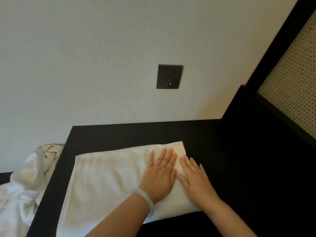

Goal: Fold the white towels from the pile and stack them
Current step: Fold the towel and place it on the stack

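A white towel (106,182) lies folded flat on the black table (222,151), its long side running from near left to far right. My left hand (159,175), with a pale bracelet at the wrist, presses flat on the towel's right part, fingers straight. My right hand (195,177) lies flat beside it along the towel's right edge, fingers straight too. A crumpled pile of white towels (25,185) sits off the table's left side, lower down.
A pale wall with a dark power socket (169,76) rises behind the table. A black frame with a woven cane panel (290,79) stands at the right. Bare black tabletop shows to the right of the towel and behind it.
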Tool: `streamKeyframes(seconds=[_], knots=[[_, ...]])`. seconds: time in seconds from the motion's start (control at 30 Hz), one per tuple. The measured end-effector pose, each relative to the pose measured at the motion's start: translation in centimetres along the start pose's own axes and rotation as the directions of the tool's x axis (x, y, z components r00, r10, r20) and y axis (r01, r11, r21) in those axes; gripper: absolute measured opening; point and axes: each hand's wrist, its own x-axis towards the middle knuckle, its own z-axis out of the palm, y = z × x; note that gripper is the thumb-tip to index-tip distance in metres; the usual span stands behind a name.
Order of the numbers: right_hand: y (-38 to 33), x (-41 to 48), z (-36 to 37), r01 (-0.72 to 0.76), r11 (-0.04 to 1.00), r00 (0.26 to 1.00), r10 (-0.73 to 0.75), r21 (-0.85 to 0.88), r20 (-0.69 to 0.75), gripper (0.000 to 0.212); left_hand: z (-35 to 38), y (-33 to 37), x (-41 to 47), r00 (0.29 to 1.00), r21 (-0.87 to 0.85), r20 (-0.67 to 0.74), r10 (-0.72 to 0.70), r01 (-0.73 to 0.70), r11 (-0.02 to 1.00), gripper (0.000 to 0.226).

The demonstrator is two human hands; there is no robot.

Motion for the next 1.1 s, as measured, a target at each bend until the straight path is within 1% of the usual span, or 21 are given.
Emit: streamKeyframes(seconds=[0.07, 0.1, 0.13, 0.2, 0.23, 0.27, 0.33, 0.43, 0.47, 0.53, 0.6, 0.63, 0.7, 0.73, 0.77, 0.8, 0.83, 0.9, 0.97, 1.03, 1.1], knots=[[-0.9, 1.3, -1.4, 0.000, 0.998, 0.989, -0.010, -0.064, -0.149, 0.058, -0.1, -0.3, -0.2, 1.000, -0.027, 0.007, 0.023, -0.023, 0.999, 0.068], [-1.7, 1.9, -1.9, 0.028, 0.997, 0.975, -0.043, -0.076, -0.218, 0.059, -0.2, -0.4, -0.3, 1.000, -0.039, 0.008, 0.028, -0.028, 0.999, 0.067], [-2.5, 2.6, -2.1, 0.072, 0.993, 0.965, -0.093, -0.096, -0.245, 0.059, -0.3, -0.5, -0.3, 0.999, -0.041, 0.007, 0.035, -0.034, 0.999, 0.067], [-3.0, 3.9, -1.4, 0.142, 0.985, 0.975, -0.156, -0.099, -0.158, 0.056, -0.4, -1.0, -0.6, 0.999, -0.010, 0.011, 0.037, -0.037, 0.999, 0.066], [-2.8, 4.2, -0.8, 0.138, 0.988, 0.986, -0.143, -0.064, -0.086, 0.054, -0.4, -1.7, -1.0, 1.000, 0.014, 0.007, 0.012, -0.012, 1.000, 0.066], [-2.3, 4.4, -0.1, 0.123, 0.992, 0.991, -0.124, -0.028, -0.045, 0.054, -0.6, -2.6, -1.6, 0.999, 0.040, -0.007, -0.040, 0.040, 0.998, 0.067], [-1.4, 4.7, 0.7, 0.127, 0.992, 0.991, -0.128, -0.005, -0.041, 0.056, -1.1, -5.5, -3.3, 0.979, 0.078, -0.052, -0.198, 0.201, 0.976, 0.070], [-1.3, 4.6, 0.9, 0.122, 0.993, 0.991, -0.121, 0.005, -0.063, 0.057, -2.6, -9.8, -7.1, 0.914, 0.081, -0.116, -0.388, 0.398, 0.914, 0.074], [-1.5, 4.6, 0.7, 0.099, 0.995, 0.994, -0.099, -0.007, -0.054, 0.057, -2.9, -10.9, -8.3, 0.893, 0.087, -0.101, -0.438, 0.446, 0.891, 0.075], [-2.3, 4.4, 0.4, 0.048, 0.990, 0.998, -0.053, -0.130, -0.036, 0.057, -3.4, -12.1, -9.8, 0.854, 0.119, -0.065, -0.516, 0.520, 0.846, 0.077], [-4.2, 4.3, -0.1, -0.001, 0.957, 0.996, -0.026, -0.290, -0.089, 0.059, -4.1, -11.3, -9.6, 0.819, 0.138, -0.072, -0.569, 0.573, 0.808, 0.079], [-6.0, 4.2, -0.3, 0.022, 0.947, 0.988, -0.069, -0.319, -0.136, 0.059, -4.6, -10.2, -9.0, 0.815, 0.129, -0.070, -0.575, 0.579, 0.805, 0.079], [-9.6, 3.9, 0.3, 0.178, 0.946, 0.957, -0.231, -0.270, -0.178, 0.057, -4.9, -7.4, -7.6, 0.864, 0.084, -0.044, -0.501, 0.503, 0.860, 0.066], [-10.8, 3.9, 1.0, 0.275, 0.927, 0.934, -0.321, -0.255, -0.156, 0.057, -4.6, -6.3, -7.0, 0.894, 0.097, -0.040, -0.446, 0.448, 0.889, 0.059], [-11.4, 4.0, 1.8, 0.337, 0.907, 0.926, -0.368, -0.254, -0.086, 0.057, -4.3, -5.6, -6.8, 0.913, 0.122, -0.030, -0.407, 0.407, 0.905, 0.054], [-11.1, 4.1, 2.2, 0.335, 0.909, 0.937, -0.349, -0.249, -0.011, 0.057, -4.1, -5.6, -7.0, 0.917, 0.128, -0.009, -0.399, 0.397, 0.909, 0.053], [-10.1, 4.5, 2.2, 0.294, 0.927, 0.955, -0.296, -0.232, 0.031, 0.058, -4.0, -6.3, -7.4, 0.909, 0.115, -0.024, -0.415, 0.415, 0.902, 0.053], [-7.2, 5.4, 1.6, 0.195, 0.954, 0.980, -0.201, -0.228, -0.001, 0.060, -3.6, -9.1, -8.7, 0.876, 0.112, -0.072, -0.478, 0.483, 0.868, 0.055], [-5.4, 6.1, 0.5, 0.116, 0.964, 0.991, -0.127, -0.238, -0.033, 0.062, -3.9, -11.7, -10.2, 0.828, 0.112, -0.037, -0.560, 0.560, 0.821, 0.057], [-4.9, 6.8, -0.6, 0.025, 0.970, 1.000, -0.027, -0.244, -0.007, 0.063, -3.8, -13.8, -11.4, 0.768, 0.057, 0.005, -0.640, 0.639, 0.767, 0.057], [-5.6, 7.1, -1.5, -0.072, 0.971, 0.996, 0.081, -0.229, 0.031, 0.062, -4.2, -14.3, -11.7, 0.732, -0.012, 0.011, -0.681, 0.681, 0.732, 0.058]])
